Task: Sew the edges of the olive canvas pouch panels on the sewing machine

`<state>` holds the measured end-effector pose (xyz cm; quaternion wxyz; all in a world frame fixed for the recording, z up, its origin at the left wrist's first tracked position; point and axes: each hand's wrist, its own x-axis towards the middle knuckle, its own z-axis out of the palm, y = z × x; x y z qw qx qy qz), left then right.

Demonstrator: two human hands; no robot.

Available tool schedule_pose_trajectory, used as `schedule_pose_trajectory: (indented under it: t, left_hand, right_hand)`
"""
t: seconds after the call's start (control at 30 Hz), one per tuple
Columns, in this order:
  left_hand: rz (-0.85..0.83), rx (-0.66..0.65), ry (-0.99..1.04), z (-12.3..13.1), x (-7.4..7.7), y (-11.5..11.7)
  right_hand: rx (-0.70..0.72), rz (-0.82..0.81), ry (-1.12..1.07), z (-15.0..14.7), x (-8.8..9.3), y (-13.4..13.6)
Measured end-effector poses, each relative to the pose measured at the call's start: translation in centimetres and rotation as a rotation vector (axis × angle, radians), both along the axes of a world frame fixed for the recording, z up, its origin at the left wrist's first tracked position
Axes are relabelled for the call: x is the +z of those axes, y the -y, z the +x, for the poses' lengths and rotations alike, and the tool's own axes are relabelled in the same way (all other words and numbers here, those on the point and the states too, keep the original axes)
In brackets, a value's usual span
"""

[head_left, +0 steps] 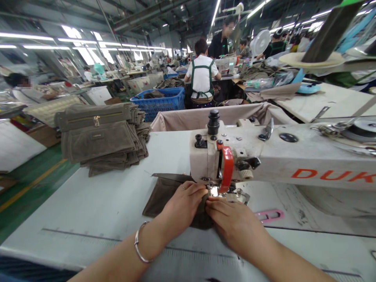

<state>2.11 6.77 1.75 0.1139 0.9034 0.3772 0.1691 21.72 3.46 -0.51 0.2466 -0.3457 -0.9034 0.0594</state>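
My left hand (183,205) and my right hand (232,223) press a dark olive-brown fabric piece (164,197) on the white sewing table (88,207). Their fingertips nearly meet just in front of the presser foot (213,191) of an industrial sewing machine (258,156). The fabric runs under the machine's needle area, and my fingers hide part of it. A red metal guard (226,170) hangs beside the needle area. A silver bangle (139,243) circles my left wrist.
A stack of olive-brown zippered pouches (101,139) lies on the table's far left. Behind the machine sit a fabric-lined bin (205,116) and a blue plastic basket (160,102). A pink plastic piece (269,215) lies right of the machine. A co-worker in a green apron (202,74) sits beyond.
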Motion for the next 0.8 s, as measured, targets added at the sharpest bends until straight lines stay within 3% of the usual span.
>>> schedule_pose_trajectory:
  t: [0.13,0.23,0.33,0.47,0.53,0.6,0.7,0.8]
  left_hand:
    - [-0.081,-0.038,-0.041,-0.8,1.2,0.7]
    - [-0.146,-0.117,-0.085,-1.7,1.9,1.8]
    - [-0.135,-0.137,-0.11,-2.1,1.8,2.7]
    - [-0.045,-0.129,-0.053,-1.4,0.9,2.9]
    - [-0.037,-0.108,-0.021,-1.1,0.7,2.7]
    - [-0.065,-0.059,0.038,-1.0,0.8,2.3]
    - [-0.063,-0.017,0.145,-1.0,0.9,1.8]
    - [0.032,-0.119,0.07,-0.9,0.7,1.7]
  right_hand:
    - [0.01,-0.151,0.046,2.9,3.0,0.6]
    - [-0.067,-0.282,0.112,5.8,4.6,0.8]
    - [-0.148,-0.287,0.121,6.8,3.6,-0.1]
    - [-0.352,-0.11,0.062,5.0,1.1,-1.4]
    - [-0.375,-0.021,0.036,3.9,0.8,-1.2]
    - [-0.247,0.006,-0.017,3.1,1.1,-0.4]
    - [0.057,-0.09,-0.077,2.5,1.9,0.9]
    - [0.146,-0.217,-0.052,2.0,2.1,1.6]
